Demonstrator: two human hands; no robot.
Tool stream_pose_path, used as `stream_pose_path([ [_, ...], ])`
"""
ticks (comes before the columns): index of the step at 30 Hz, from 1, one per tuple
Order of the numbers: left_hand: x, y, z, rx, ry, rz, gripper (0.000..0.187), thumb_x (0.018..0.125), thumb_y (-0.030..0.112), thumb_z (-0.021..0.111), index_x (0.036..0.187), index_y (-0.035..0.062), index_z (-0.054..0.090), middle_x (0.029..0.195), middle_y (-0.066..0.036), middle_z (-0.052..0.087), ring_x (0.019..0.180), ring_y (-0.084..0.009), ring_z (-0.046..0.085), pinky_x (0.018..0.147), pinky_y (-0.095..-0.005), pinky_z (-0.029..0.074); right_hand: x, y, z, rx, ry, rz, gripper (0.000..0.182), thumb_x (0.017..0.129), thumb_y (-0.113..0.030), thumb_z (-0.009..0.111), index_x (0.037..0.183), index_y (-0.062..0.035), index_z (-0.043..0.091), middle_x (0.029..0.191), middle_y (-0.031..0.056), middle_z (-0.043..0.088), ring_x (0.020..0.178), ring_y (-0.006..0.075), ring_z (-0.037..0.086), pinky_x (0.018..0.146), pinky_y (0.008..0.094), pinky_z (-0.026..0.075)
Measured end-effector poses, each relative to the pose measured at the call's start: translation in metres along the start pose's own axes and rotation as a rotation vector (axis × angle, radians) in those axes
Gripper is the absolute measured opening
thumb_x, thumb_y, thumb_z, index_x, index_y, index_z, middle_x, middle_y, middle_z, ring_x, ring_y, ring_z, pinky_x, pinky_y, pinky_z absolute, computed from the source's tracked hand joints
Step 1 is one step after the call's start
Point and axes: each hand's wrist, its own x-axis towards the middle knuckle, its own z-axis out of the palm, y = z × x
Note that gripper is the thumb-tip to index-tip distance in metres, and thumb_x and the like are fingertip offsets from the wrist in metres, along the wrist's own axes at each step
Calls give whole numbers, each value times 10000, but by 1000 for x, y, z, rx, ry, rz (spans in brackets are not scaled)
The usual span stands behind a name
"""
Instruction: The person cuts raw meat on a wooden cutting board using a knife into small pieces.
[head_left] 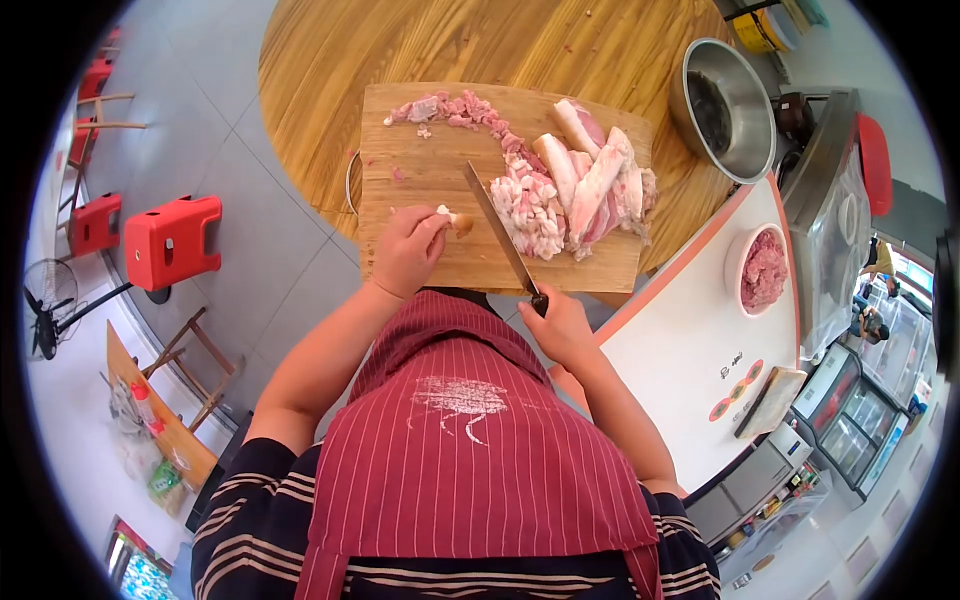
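My left hand (408, 250) pinches a small piece of pork (461, 224), whitish at one end and tan at the other, just above the left part of the wooden cutting board (430, 190). In my right hand (560, 326), at the board's near edge, is the dark handle of a long knife (498, 225). Its blade slants up and left across the board. Right of the blade lies a heap of diced fatty pork (528, 212), against several thick pork slabs with skin (597, 185). A curved trail of pink meat bits (468, 110) runs along the far side.
The board rests on a round wooden table (330, 110). A metal basin (748, 110) stands at the right. On a white table (660, 370) is a white bowl (735, 270) of minced meat. Red stools (170, 243) stand on the left floor. People (872, 322) appear far right.
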Motion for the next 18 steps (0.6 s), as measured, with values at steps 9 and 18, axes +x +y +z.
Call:
stream_pose_path([
  [9,-29,-9,17,143,-119,57,289,718,36,639,1004,79,629,1013,-72,587,901,-268,559,750,-366,463,1,-1,9,-95,6,-69,412,847,-273,580,1146,8,543,900,230,643,868,396,608,770,452,474],
  [18,-38,-24,34,141,-204,113,256,681,60,655,938,66,652,1059,-74,583,956,-296,553,777,-392,472,-9,-17,7,-334,-110,-83,276,847,-253,568,1020,-44,515,789,191,635,764,383,615,685,476,479],
])
